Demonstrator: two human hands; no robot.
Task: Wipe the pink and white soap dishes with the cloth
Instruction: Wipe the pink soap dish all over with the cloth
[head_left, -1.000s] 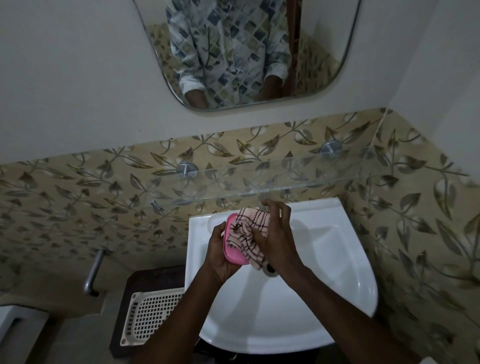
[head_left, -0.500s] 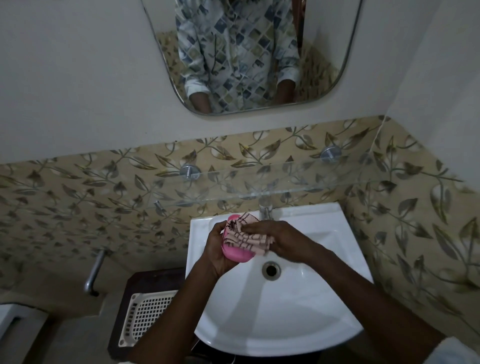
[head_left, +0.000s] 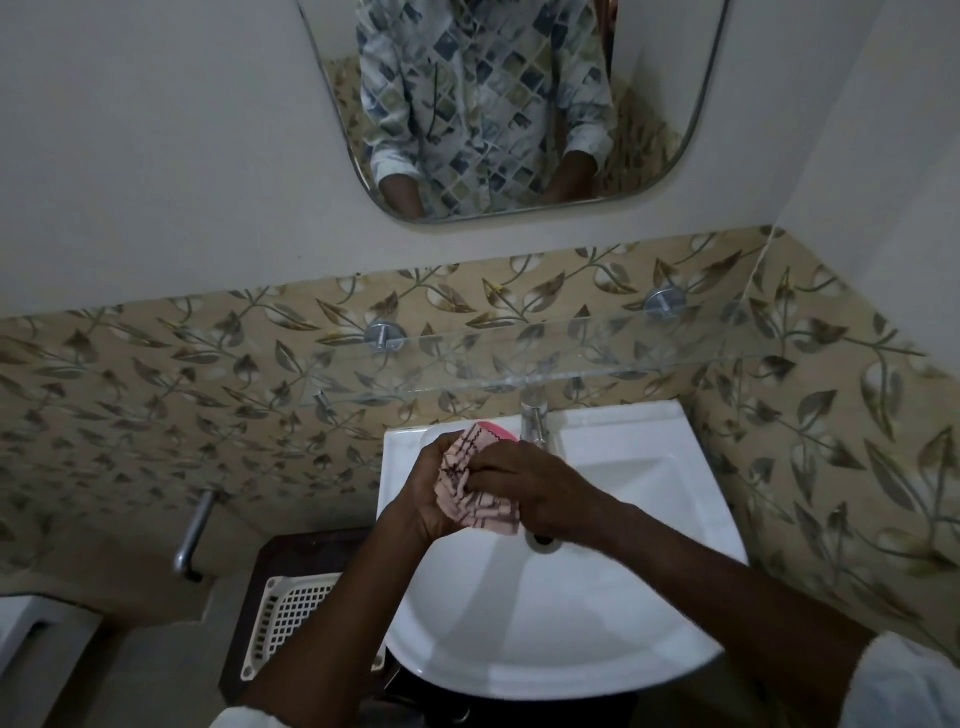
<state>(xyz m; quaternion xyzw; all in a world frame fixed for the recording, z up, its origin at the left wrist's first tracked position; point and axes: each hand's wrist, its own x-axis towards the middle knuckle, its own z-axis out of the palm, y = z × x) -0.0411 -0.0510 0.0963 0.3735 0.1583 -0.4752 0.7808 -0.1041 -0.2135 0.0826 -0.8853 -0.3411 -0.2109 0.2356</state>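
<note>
Over the white sink (head_left: 623, 597), my left hand (head_left: 426, 499) grips the pink soap dish (head_left: 500, 430), of which only a top edge shows above the cloth. The pale checked cloth (head_left: 475, 488) covers most of the dish. My right hand (head_left: 524, 483) pinches the cloth and presses it against the dish. No white soap dish can be made out in this view.
A tap (head_left: 534, 423) stands at the sink's back edge just right of my hands. A glass shelf (head_left: 571, 364) runs above it, under a mirror (head_left: 509, 104). A white lattice basket (head_left: 291, 618) sits on a dark stand left of the sink, near a metal handle (head_left: 195, 535).
The dish has turned in my left hand so that less pink shows. My right hand has dragged the cloth down across it, and both hands sit closer to the tap.
</note>
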